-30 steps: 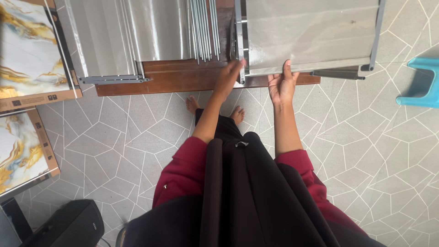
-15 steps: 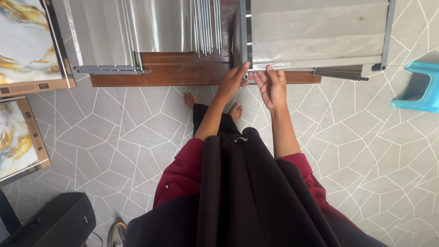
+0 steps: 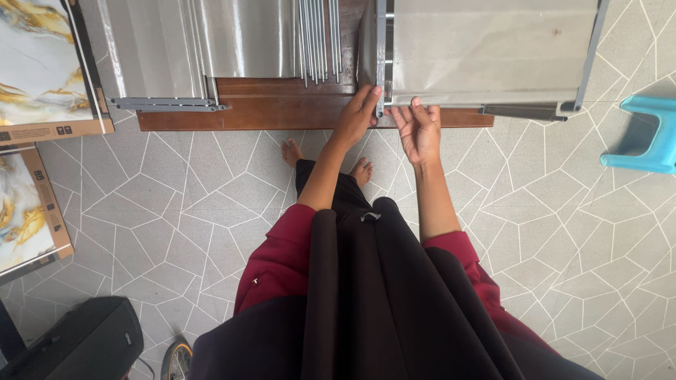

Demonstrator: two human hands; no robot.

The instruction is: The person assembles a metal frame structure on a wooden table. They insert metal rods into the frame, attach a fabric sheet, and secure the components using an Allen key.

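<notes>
I was standing in what looked like a small workshop or fabrication space rather than a home room. A low wooden bench (image 3: 282,105) held stacked grey metal frames (image 3: 486,49), folded steel sheets (image 3: 211,42) and a bundle of thin rods (image 3: 318,35). Boxed marble-patterned panels (image 3: 42,70) lay on the patterned tile floor (image 3: 176,211) (I was barefoot there), beside a blue plastic stool (image 3: 644,137).
</notes>
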